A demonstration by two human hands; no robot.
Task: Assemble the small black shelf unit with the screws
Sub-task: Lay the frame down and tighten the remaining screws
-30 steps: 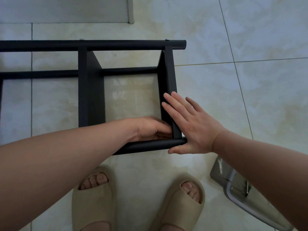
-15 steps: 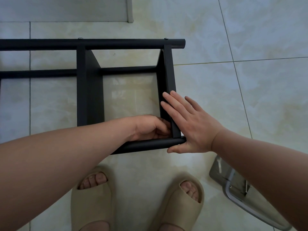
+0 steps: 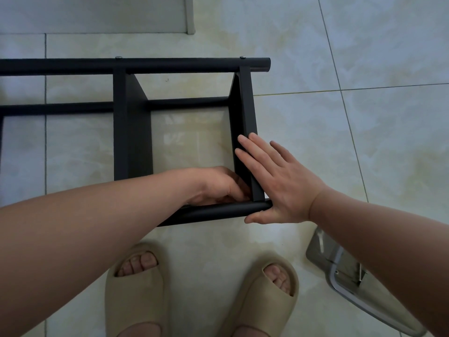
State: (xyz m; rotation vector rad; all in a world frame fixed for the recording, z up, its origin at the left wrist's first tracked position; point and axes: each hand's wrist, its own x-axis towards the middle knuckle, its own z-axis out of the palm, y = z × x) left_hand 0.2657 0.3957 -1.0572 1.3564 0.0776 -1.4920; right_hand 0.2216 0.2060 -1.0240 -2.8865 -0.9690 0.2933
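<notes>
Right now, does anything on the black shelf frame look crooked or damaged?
The near tube runs slanted while the far tube lies level, so it may not be seated yet. The right hand presses flat against its end and the side panel. No damage shows.

The floor (image 3: 364,57) is pale, glossy marbled tile with thin grout lines. The black shelf frame (image 3: 131,132) lies on it, two beige slippers (image 3: 136,288) stand just before the frame, a clear plastic piece (image 3: 340,271) lies at lower right, and a pale grey panel (image 3: 97,15) at the top edge.
</notes>
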